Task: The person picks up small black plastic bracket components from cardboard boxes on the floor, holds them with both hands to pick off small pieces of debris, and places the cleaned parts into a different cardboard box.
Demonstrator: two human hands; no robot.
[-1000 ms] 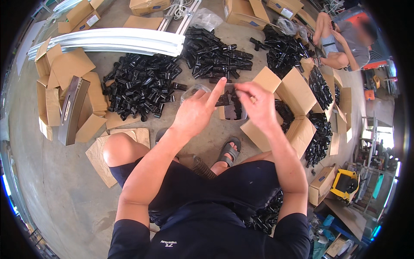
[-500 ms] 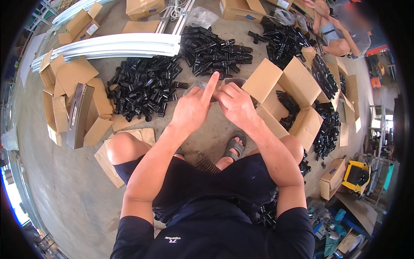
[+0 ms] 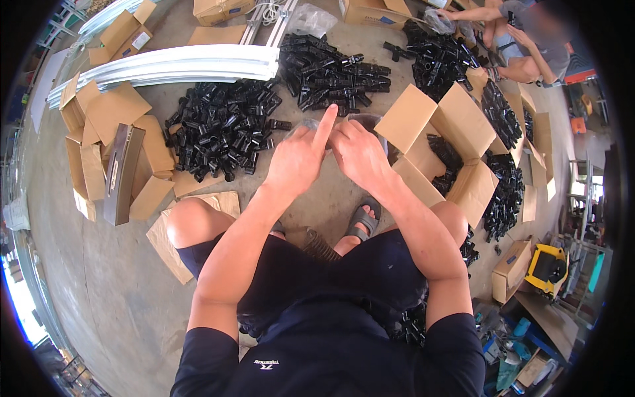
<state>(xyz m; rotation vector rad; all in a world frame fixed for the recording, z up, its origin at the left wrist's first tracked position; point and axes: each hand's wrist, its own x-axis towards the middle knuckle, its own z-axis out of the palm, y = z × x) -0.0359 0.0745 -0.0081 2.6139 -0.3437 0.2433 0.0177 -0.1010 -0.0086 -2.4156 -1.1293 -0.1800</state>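
In front of my knees, both hands meet on a clear plastic bag (image 3: pixel 369 122), whose see-through edges show on either side of them. My left hand (image 3: pixel 295 161) is closed on the bag, its index finger stretched out forward. My right hand (image 3: pixel 360 155) pinches the bag close beside it, fingers curled. What the bag contains, if anything, is hidden behind the hands. Just beyond lies a heap of black plastic pipe fittings (image 3: pixel 331 73). A second heap of black fittings (image 3: pixel 221 129) is to the left of my hands.
An open carton (image 3: pixel 476 192) with black fittings inside stands to the right. Opened cartons (image 3: pixel 92 155) and long white metal rails (image 3: pixel 178 66) lie left. Another heap of fittings (image 3: pixel 440 63) is at the far right, near a seated person (image 3: pixel 529 56). A coil spring (image 3: pixel 321 245) lies between my feet.
My hands stay together on the bag, the right fingers shifting slightly against it. At the far right the other person has reached an arm out toward a clear plastic bag.
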